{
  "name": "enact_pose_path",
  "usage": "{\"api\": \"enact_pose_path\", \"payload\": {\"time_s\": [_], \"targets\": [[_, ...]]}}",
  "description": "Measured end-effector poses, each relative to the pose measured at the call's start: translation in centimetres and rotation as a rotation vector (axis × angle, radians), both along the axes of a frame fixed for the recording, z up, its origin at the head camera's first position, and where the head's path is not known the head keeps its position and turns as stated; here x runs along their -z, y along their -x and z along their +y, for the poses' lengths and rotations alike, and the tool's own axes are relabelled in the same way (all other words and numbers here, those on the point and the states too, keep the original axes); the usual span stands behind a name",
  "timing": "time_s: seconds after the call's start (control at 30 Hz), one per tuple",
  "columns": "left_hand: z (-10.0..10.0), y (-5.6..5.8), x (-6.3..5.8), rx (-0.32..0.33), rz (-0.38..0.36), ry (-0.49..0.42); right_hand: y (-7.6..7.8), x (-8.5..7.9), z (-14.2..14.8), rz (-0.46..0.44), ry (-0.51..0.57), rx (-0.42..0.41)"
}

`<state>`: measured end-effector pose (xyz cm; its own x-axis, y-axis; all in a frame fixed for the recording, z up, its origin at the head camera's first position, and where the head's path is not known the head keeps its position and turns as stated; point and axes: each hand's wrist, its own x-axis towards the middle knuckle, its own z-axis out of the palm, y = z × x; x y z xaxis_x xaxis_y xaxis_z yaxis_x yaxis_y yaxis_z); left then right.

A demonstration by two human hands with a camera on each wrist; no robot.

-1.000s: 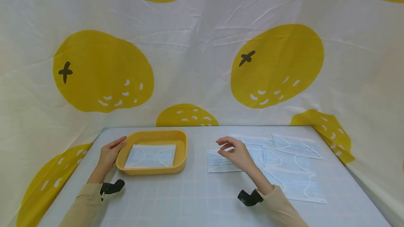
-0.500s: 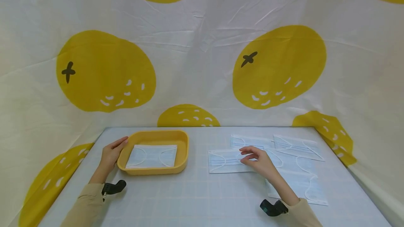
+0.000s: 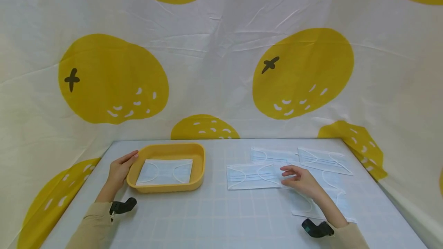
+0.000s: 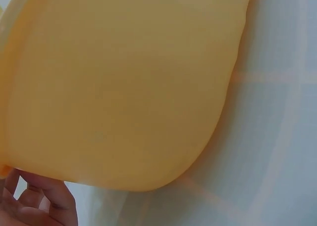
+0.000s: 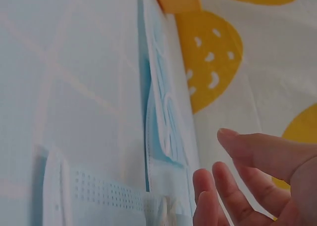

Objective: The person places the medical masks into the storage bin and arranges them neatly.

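In the head view, my left hand (image 3: 119, 170) holds the left end of a yellow tray (image 3: 201, 164). A pale-blue face mask (image 3: 164, 172) with white ear loops lies flat inside. The left wrist view is mostly filled by the tray's outer wall (image 4: 129, 87), with curled fingers (image 4: 54, 198) at its edge. My right hand (image 3: 306, 183) hovers over several spread masks, its fingers loosely bent and holding nothing. Just left of its fingertips lies one pleated mask (image 3: 252, 176). In the right wrist view, thumb and fingers stand apart beside a mask (image 5: 104, 196).
More masks overlap at the right, one tilted mask (image 3: 325, 160) lying at the back. A pale checked cloth covers the table (image 3: 194, 218). Behind it hangs a white curtain (image 3: 214, 68) with yellow fruit prints. Each wrist wears a black camera (image 3: 316, 229).
My right hand has moved rightward, away from the tray side, uncovering the pleated mask and passing over the other masks. The left hand and the tray stay in place.
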<state>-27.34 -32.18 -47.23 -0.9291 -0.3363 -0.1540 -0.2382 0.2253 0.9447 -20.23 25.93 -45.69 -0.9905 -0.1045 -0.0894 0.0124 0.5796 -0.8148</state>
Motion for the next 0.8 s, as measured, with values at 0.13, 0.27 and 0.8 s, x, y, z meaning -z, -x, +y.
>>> {"api": "enact_pose_path", "payload": {"time_s": [0.13,0.27,0.8], "targets": [[0.0,0.0,0.0,0.011,0.006,-0.033,0.4,0.6,0.7,-0.008,-0.025,0.006],[0.0,-0.1,-0.1,0.013,0.006,-0.044,0.9,1.1,1.0,-0.006,-0.046,0.019],[-0.2,0.1,0.0,0.023,-0.055,-0.023,3.4,1.2,0.2,-0.058,-0.115,0.044]]}}
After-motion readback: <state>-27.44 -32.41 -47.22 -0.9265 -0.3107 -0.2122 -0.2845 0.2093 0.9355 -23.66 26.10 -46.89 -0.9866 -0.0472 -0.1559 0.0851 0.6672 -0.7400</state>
